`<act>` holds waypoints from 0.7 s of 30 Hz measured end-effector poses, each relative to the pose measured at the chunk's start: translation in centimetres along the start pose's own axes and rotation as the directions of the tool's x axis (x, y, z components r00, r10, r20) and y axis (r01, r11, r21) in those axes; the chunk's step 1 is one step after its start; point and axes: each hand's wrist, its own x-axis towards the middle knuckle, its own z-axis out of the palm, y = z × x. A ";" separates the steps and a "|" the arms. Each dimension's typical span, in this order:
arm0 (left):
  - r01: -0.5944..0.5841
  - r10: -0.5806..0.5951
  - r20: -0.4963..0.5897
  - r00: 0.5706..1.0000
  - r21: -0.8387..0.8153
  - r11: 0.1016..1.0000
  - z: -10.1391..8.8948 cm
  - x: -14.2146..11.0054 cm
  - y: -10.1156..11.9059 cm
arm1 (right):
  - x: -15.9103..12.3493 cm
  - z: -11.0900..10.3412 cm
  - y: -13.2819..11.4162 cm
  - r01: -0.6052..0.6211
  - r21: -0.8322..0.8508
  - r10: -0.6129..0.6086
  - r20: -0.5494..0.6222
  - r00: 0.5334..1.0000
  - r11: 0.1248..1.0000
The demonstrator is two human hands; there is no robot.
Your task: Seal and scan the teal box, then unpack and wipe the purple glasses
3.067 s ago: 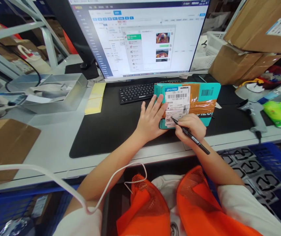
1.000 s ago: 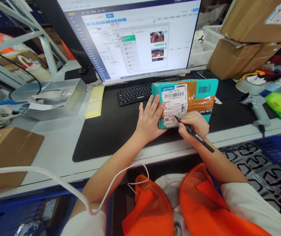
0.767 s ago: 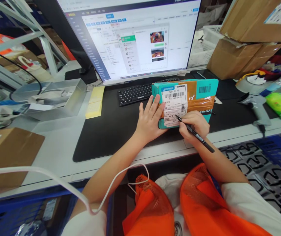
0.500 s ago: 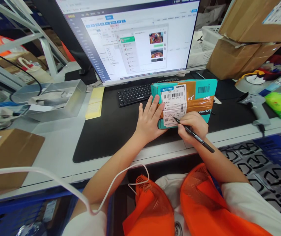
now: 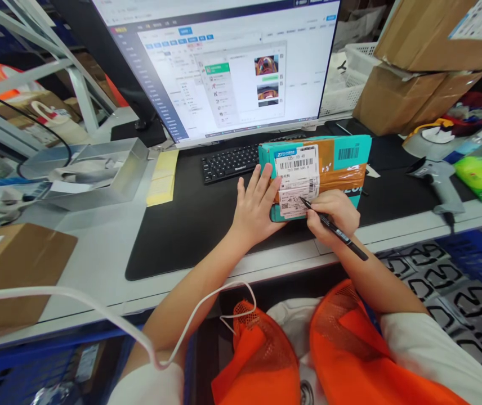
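Observation:
A teal cardboard box (image 5: 353, 152) stands tilted on the black desk mat (image 5: 182, 242), wrapped with brown tape and bearing a white shipping label (image 5: 298, 171). My left hand (image 5: 255, 205) lies against the box's left end with its fingers stretched out and spread. In my right hand (image 5: 337, 216) is a black marker pen (image 5: 336, 229), pinched between thumb and fingers. Its tip meets the lower part of the label, where handwritten marks show.
Behind the box are a black keyboard (image 5: 232, 163) and a lit monitor (image 5: 224, 73). Yellow paper slips (image 5: 163, 177) lie left, near a grey tray (image 5: 118, 174) and a brown carton (image 5: 21, 270). A barcode scanner (image 5: 437, 180) rests right. A white cable (image 5: 97, 309) crosses the front.
The pen tip has shifted slightly right and up on the label, and more handwriting shows there. My left hand and the box have stayed almost in place.

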 end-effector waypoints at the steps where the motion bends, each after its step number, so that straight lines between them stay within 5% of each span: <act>1: 0.000 0.000 0.000 1.000 -0.004 1.000 0.0 0.0 0.0 | 0.0 0.0 0.0 -0.006 0.004 0.006 -0.001 1.000 1.000; 21: 0.061 -0.059 0.079 0.995 -0.016 0.998 0.0 -0.1 0.1 | -0.2 -0.3 0.0 -0.030 -0.036 0.032 0.054 0.998 0.999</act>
